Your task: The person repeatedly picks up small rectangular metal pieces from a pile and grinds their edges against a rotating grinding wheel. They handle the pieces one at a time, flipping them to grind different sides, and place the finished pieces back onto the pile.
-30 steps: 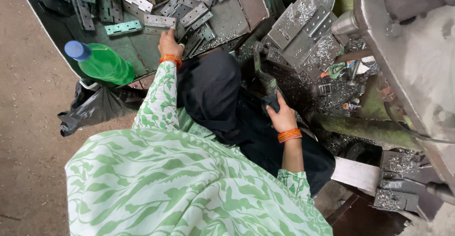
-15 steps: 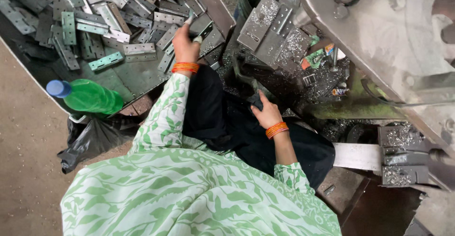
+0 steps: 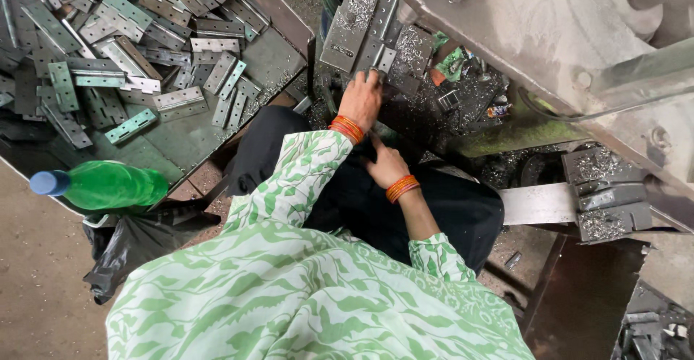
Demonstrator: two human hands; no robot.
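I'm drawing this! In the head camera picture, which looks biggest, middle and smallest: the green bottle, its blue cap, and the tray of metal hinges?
1. The tray looks biggest by far, and it even runs off the picture's edge.
2. The green bottle comes next.
3. The blue cap looks smallest.
No close calls here.

Metal tray (image 3: 278, 56) heaped with hinge plates (image 3: 130, 56), green bottle (image 3: 101, 185) apparently at its edge

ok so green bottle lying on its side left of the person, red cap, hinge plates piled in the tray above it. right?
Not quite: the cap is blue, not red. The head view shows the green bottle lying on its side to the person's left, with the flat metal hinge plates piled in the tray above it in the picture.
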